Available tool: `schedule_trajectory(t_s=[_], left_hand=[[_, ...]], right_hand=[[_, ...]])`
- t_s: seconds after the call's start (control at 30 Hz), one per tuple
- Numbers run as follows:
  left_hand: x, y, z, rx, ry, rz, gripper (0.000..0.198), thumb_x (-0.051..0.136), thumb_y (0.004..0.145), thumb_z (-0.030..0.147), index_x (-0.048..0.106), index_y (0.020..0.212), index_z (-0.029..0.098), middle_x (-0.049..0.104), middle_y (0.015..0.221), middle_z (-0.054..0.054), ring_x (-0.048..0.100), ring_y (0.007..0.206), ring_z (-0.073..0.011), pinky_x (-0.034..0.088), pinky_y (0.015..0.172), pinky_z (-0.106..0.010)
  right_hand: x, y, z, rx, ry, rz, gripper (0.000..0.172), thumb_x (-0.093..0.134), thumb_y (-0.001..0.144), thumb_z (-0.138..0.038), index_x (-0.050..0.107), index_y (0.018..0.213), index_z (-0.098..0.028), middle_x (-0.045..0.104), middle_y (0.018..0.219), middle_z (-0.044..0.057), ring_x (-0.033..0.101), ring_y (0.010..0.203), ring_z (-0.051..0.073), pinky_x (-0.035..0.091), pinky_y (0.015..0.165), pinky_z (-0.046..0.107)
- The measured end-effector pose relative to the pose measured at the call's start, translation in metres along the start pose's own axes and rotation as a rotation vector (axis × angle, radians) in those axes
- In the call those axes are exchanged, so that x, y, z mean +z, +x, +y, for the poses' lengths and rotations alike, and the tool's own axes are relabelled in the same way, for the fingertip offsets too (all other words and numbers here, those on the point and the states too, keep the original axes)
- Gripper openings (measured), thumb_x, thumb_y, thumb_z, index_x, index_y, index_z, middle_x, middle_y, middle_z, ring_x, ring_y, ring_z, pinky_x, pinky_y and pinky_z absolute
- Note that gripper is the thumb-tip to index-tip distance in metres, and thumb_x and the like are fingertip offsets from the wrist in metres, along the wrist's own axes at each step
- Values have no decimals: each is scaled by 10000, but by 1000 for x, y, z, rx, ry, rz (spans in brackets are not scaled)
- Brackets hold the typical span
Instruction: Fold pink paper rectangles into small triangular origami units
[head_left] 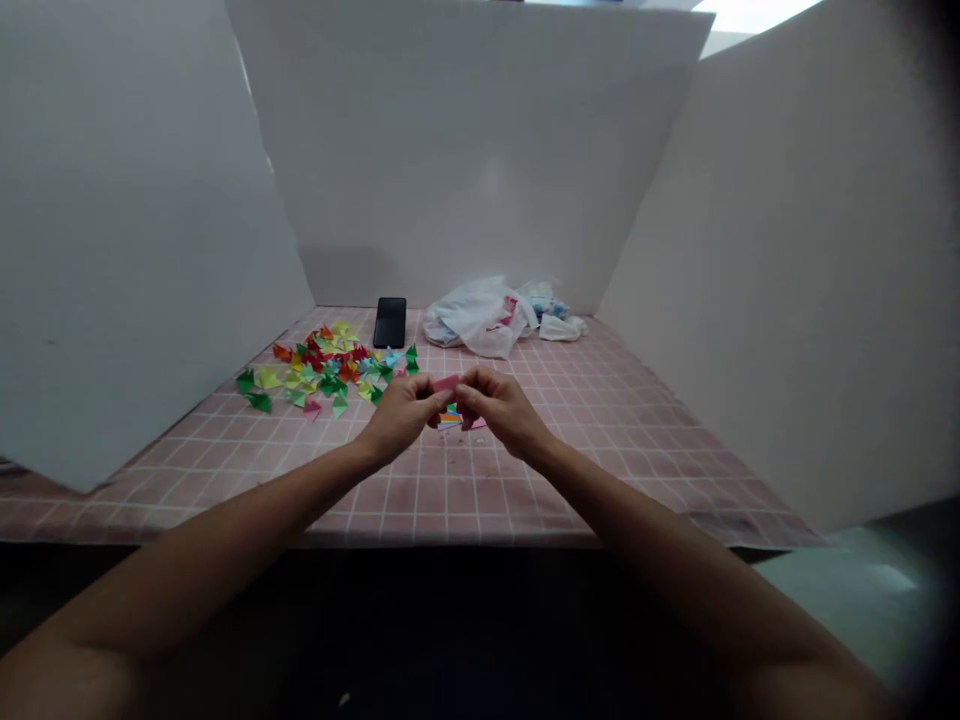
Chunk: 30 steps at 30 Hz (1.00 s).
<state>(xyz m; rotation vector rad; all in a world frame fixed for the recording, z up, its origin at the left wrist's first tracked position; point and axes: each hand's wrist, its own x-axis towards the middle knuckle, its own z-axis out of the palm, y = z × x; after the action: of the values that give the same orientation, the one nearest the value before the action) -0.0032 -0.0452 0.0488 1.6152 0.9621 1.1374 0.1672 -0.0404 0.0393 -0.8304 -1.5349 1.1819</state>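
Observation:
My left hand (pixel 405 408) and my right hand (pixel 496 402) meet above the middle of the table, fingers pinched on a small pink paper piece (pixel 445 384) held between them. Just below the hands lies a small stack of coloured paper slips (pixel 451 419) on the pink checked tablecloth (pixel 615 420). To the left of my hands a heap of folded paper triangles (pixel 326 370) in green, yellow, red and blue is spread out.
A black phone (pixel 390 322) lies flat at the back of the table. Beside it sit crumpled white plastic bags (pixel 487 315). White boards (pixel 465 140) wall the table on the left, back and right. The table's front edge runs below my forearms.

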Motion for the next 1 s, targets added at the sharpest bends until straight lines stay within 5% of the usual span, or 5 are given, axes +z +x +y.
schedule_trajectory(t_s=[0.2, 0.37, 0.67, 0.9, 1.0], left_hand=[[7, -40, 4, -39, -104, 35, 276, 727, 816, 396, 666, 724, 143, 623, 666, -1, 566, 597, -108, 482, 584, -239], [8, -42, 3, -10, -91, 68, 232, 742, 814, 350, 687, 726, 142, 632, 638, 1, 563, 584, -106, 461, 576, -233], [23, -57, -12, 34, -173, 179, 249, 718, 867, 322, 654, 691, 158, 596, 650, 22, 555, 589, -93, 461, 603, -228], [27, -69, -19, -58, -313, 210, 182, 777, 815, 301, 676, 761, 160, 650, 701, 21, 595, 595, -93, 502, 593, -218], [31, -75, -27, -115, -384, 310, 189, 799, 790, 281, 661, 750, 159, 652, 678, 28, 598, 576, -87, 503, 588, -209]], right_hand=[[18, -34, -9, -18, 27, 52, 198, 667, 851, -334, 593, 744, -186, 585, 617, -47, 544, 480, 83, 475, 470, 223], [19, -39, -12, -89, -146, 96, 179, 626, 883, -302, 610, 751, -182, 581, 604, -42, 558, 490, 93, 454, 473, 228], [25, -52, 0, -19, -17, 126, 217, 624, 886, -325, 583, 725, -187, 599, 624, -39, 576, 485, 88, 456, 489, 233], [27, -58, 4, 50, 21, 59, 239, 659, 894, -350, 594, 730, -189, 580, 567, -46, 545, 478, 93, 436, 492, 234], [31, -61, 12, 68, 103, 111, 225, 684, 881, -377, 609, 774, -194, 599, 637, -41, 566, 523, 100, 461, 531, 244]])
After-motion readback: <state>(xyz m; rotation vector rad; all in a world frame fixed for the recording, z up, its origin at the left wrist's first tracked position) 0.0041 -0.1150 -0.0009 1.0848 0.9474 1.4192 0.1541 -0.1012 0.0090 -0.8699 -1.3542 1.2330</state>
